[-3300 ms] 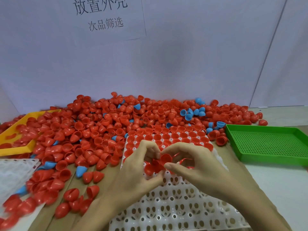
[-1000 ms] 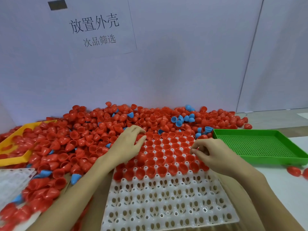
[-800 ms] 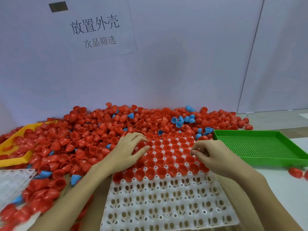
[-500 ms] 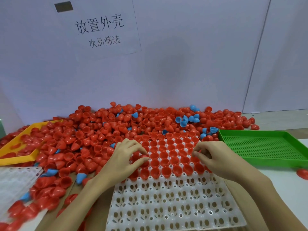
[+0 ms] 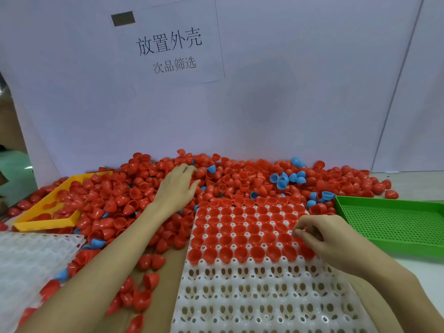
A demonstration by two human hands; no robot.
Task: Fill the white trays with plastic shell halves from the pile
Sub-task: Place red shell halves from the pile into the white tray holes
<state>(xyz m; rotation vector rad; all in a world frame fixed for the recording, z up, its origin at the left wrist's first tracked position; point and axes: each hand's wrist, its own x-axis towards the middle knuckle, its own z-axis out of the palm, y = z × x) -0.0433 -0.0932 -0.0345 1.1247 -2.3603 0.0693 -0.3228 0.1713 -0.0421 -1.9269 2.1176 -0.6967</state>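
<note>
Bright, even light fills the scene, flat and soft, its source unclear. A faint grey shadow smudges the white backboard (image 5: 276, 97) at centre right. Small glossy highlights sit on the red shells (image 5: 240, 227). Wide-angle distortion bends the board's seams outward near the right edge. The near corners go soft, and the forearms at the bottom are slightly blurred; the printed sign (image 5: 168, 46) reads sharp.

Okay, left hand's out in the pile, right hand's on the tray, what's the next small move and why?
Probably close the left hand on a red shell half from the pile and carry it to the white tray, whose near rows are empty; the right hand is busy at the filled rows' right edge.
</note>
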